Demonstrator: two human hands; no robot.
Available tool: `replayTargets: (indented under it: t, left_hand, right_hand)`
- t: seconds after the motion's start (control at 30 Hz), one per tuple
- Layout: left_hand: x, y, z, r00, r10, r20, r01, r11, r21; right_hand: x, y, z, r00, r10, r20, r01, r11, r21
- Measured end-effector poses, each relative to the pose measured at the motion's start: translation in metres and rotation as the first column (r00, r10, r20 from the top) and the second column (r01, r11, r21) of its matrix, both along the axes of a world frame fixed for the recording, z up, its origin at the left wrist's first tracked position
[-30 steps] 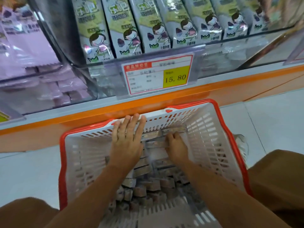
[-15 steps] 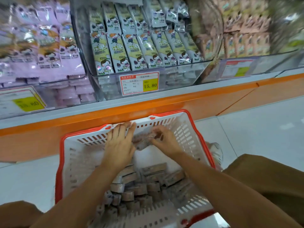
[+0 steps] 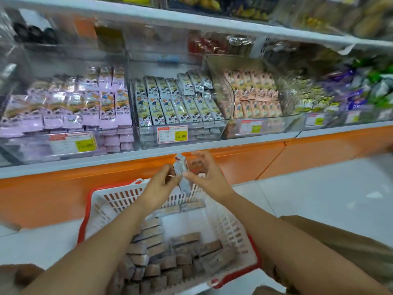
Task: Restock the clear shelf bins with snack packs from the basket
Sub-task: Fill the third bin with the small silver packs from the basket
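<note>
1. The snack pack [image 3: 180, 173] stood upright above the far rim of the basket [image 3: 119, 201], held between both hands. The left hand [image 3: 158, 186] pinched its left edge with curled fingers, and the right hand [image 3: 205, 177] curled thumb and fingers round its right side. Blur hid whether this was one pack or a small bundle; a loose bundle could have shed a pack on the lift.
2. The wrapper looked glossy and the pinch light, so a slip seemed likely to drop the pack back among the basket packs [image 3: 170, 256] or onto the floor [image 3: 319, 199].
3. The pale wrapper seemed to match the yellow-green packs [image 3: 176, 107] in the clear bin above the 15.80 price tag [image 3: 172, 134]. The purple packs [image 3: 74, 111] lay just beside on the left and the peach packs [image 3: 253, 96] on the right — a hasty reach could have put it in the wrong bin.
4. That middle bin looked close to full, its rows leaning. Pushing the pack in hard might have toppled a row or crumpled a wrapper.
</note>
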State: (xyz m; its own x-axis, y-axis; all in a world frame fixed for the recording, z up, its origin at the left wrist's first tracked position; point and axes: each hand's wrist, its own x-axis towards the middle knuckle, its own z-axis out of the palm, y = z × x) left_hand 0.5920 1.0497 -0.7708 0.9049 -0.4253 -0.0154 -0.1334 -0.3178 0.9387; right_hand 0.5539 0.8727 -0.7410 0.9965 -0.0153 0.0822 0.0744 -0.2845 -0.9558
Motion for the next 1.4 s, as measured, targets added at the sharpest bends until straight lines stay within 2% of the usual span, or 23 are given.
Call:
replayTargets:
  t: [0.13, 0.27, 0.33, 0.4, 0.47, 0.5, 0.6, 0.67, 0.77, 0.9, 1.1, 1.27, 1.4]
  left_hand:
    - [-0.002, 0.001, 0.025, 0.995, 0.065, -0.070, -0.072, 0.991, -0.116]
    - [-0.005, 0.004, 0.051, 0.996, 0.085, 0.011, -0.082, 0.982, -0.169]
    - [-0.002, 0.012, 0.061, 0.948, 0.181, 0.263, -0.166, 0.983, -0.078]
    - [0.005, 0.021, 0.071, 0.771, 0.183, 0.611, -0.288, 0.955, 0.077]
    - [0.013, 0.027, 0.078, 0.610, 0.086, 0.787, -0.383, 0.902, 0.199]
    - [0.019, 0.029, 0.078, 0.581, 0.031, 0.813, -0.405, 0.878, 0.255]
    - [0.032, 0.035, 0.075, 0.606, -0.131, 0.785, -0.414, 0.791, 0.451]
    - [0.037, 0.038, 0.069, 0.603, -0.189, 0.775, -0.421, 0.750, 0.511]
    - [0.044, 0.040, 0.062, 0.549, -0.215, 0.808, -0.461, 0.728, 0.507]
    - [0.052, 0.038, 0.055, 0.477, -0.199, 0.856, -0.492, 0.747, 0.448]
    - [0.056, 0.034, 0.047, 0.450, -0.190, 0.872, -0.500, 0.756, 0.423]
    - [0.057, 0.033, 0.045, 0.440, -0.167, 0.882, -0.493, 0.777, 0.393]
    - [0.056, 0.031, 0.048, 0.438, -0.171, 0.883, -0.493, 0.776, 0.395]
  right_hand:
    - [-0.013, -0.001, 0.012, 0.996, 0.077, 0.045, -0.067, 0.980, -0.189]
    - [-0.011, 0.001, 0.035, 0.992, 0.026, 0.127, -0.003, 0.984, -0.177]
    - [-0.003, 0.001, 0.052, 0.983, -0.002, 0.182, 0.030, 0.987, -0.155]
    - [0.010, 0.002, 0.073, 0.967, -0.029, 0.251, 0.068, 0.986, -0.150]
    - [0.029, 0.005, 0.093, 0.952, -0.062, 0.299, 0.118, 0.978, -0.171]
    - [0.041, 0.006, 0.101, 0.943, -0.085, 0.323, 0.153, 0.970, -0.189]
    - [0.080, 0.010, 0.119, 0.918, -0.184, 0.353, 0.275, 0.934, -0.230]
    - [0.106, 0.011, 0.126, 0.911, -0.242, 0.335, 0.345, 0.891, -0.295]
    - [0.143, 0.013, 0.130, 0.903, -0.265, 0.338, 0.403, 0.795, -0.453]
    - [0.176, 0.019, 0.131, 0.906, -0.250, 0.341, 0.414, 0.690, -0.594]
    - [0.212, 0.034, 0.119, 0.895, -0.212, 0.392, 0.436, 0.604, -0.667]
    - [0.219, 0.031, 0.110, 0.899, -0.227, 0.374, 0.427, 0.643, -0.636]
    - [0.193, 0.028, 0.114, 0.896, -0.177, 0.407, 0.369, 0.805, -0.464]
